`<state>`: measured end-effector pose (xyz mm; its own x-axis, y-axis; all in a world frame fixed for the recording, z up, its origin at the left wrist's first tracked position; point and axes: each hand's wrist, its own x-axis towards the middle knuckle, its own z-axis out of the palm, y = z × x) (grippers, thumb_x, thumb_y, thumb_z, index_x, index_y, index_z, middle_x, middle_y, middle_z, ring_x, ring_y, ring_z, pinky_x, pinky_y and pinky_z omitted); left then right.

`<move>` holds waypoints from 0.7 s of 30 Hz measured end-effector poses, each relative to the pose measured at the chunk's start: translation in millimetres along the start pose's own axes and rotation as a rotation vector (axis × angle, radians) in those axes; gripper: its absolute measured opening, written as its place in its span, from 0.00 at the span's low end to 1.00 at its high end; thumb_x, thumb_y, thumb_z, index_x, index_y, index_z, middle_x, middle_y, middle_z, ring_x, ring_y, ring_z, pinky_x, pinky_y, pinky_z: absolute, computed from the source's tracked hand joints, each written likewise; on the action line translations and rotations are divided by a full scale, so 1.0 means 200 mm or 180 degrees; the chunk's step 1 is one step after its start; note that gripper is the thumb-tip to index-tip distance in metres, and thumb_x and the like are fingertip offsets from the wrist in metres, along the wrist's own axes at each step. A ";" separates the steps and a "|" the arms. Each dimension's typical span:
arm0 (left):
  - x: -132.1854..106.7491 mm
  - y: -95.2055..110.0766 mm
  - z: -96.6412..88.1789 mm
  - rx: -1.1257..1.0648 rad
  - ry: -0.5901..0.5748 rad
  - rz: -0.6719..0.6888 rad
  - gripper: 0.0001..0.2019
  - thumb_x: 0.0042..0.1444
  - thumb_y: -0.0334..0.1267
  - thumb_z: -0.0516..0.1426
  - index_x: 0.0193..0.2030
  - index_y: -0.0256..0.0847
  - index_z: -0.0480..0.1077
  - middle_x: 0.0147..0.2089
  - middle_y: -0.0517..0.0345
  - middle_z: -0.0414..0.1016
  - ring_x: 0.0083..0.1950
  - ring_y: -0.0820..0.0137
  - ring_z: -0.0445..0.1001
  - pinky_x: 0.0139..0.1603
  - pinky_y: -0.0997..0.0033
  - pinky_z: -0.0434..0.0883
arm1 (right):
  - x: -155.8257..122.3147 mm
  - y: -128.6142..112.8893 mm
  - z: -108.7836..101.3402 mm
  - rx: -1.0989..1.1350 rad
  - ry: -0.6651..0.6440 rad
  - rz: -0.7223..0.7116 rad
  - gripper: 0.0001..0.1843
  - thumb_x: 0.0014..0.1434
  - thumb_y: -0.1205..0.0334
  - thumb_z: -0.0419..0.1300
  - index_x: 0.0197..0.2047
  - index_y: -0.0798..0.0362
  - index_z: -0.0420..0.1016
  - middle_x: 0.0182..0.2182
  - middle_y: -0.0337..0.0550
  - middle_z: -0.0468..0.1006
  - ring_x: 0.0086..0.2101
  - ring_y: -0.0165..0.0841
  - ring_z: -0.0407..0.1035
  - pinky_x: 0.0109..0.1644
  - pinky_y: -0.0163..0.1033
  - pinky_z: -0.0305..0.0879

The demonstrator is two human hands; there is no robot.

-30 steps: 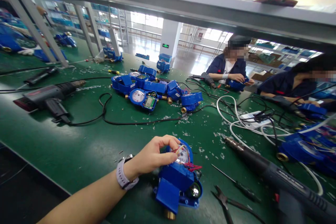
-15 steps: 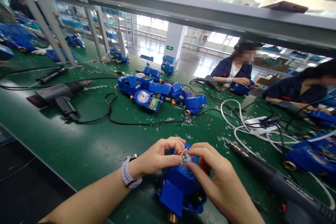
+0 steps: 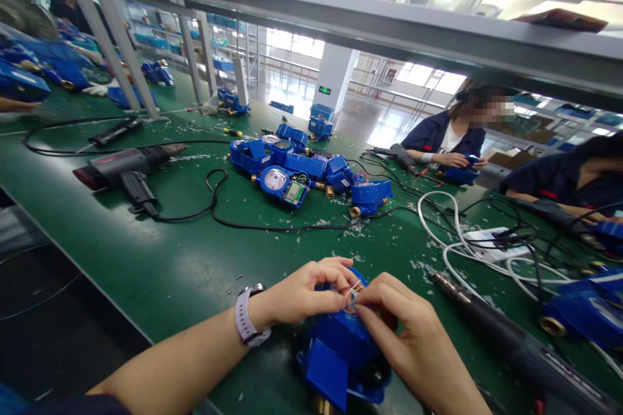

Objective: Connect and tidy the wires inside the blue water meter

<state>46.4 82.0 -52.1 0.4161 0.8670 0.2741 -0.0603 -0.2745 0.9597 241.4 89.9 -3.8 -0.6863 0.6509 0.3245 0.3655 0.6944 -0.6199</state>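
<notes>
In front of me on the green bench stands a blue water meter [image 3: 335, 343] with a brass fitting at its near end and its flap raised. Thin coloured wires [image 3: 354, 290] come out of its top. My left hand [image 3: 318, 288], with a watch on the wrist, pinches these wires between thumb and fingers from the left. From the right, my right hand [image 3: 399, 314] has thumb and forefinger closed on the wires too, close to the left fingertips. The fingers hide the wire ends and part of the meter's inside.
A heat gun [image 3: 131, 172] lies at left, another heat gun [image 3: 516, 343] at right. Several blue meters [image 3: 287, 172] are grouped mid-bench. Cables and a white power strip [image 3: 496, 243] lie right. A metal shelf [image 3: 311, 6] crosses overhead. Co-workers [image 3: 452, 136] sit across the bench.
The whole view has shifted, so things appear farther right and slightly lower. My right thumb and forefinger have closed together at the wires. My left hand keeps its pinch.
</notes>
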 end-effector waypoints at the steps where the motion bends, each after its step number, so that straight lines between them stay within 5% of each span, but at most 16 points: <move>1: 0.00 0.00 0.00 -0.0002 0.0007 0.0014 0.15 0.54 0.49 0.59 0.26 0.39 0.67 0.47 0.50 0.77 0.64 0.57 0.64 0.70 0.54 0.49 | 0.00 0.00 0.00 -0.0030 -0.0002 -0.0007 0.09 0.65 0.69 0.54 0.37 0.48 0.72 0.32 0.36 0.71 0.31 0.28 0.68 0.34 0.32 0.60; 16: 0.00 0.01 0.02 0.0406 0.0196 0.0265 0.13 0.59 0.42 0.54 0.26 0.40 0.62 0.42 0.51 0.77 0.54 0.62 0.71 0.70 0.55 0.52 | 0.01 0.01 0.04 -0.0033 0.0129 0.0142 0.08 0.64 0.67 0.54 0.32 0.51 0.68 0.25 0.35 0.68 0.25 0.29 0.64 0.28 0.33 0.58; 21: -0.01 0.01 0.03 0.0811 0.0358 0.0423 0.11 0.61 0.38 0.51 0.27 0.41 0.62 0.43 0.52 0.77 0.53 0.64 0.71 0.69 0.56 0.54 | -0.01 0.00 0.03 -0.0459 0.0589 0.0061 0.04 0.65 0.66 0.55 0.38 0.50 0.70 0.37 0.41 0.69 0.27 0.27 0.64 0.30 0.33 0.62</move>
<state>51.1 76.1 -51.5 0.3158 0.8533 0.4150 0.1278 -0.4716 0.8725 239.5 86.2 -8.2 -0.5561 0.7004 0.4474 0.4725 0.7093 -0.5231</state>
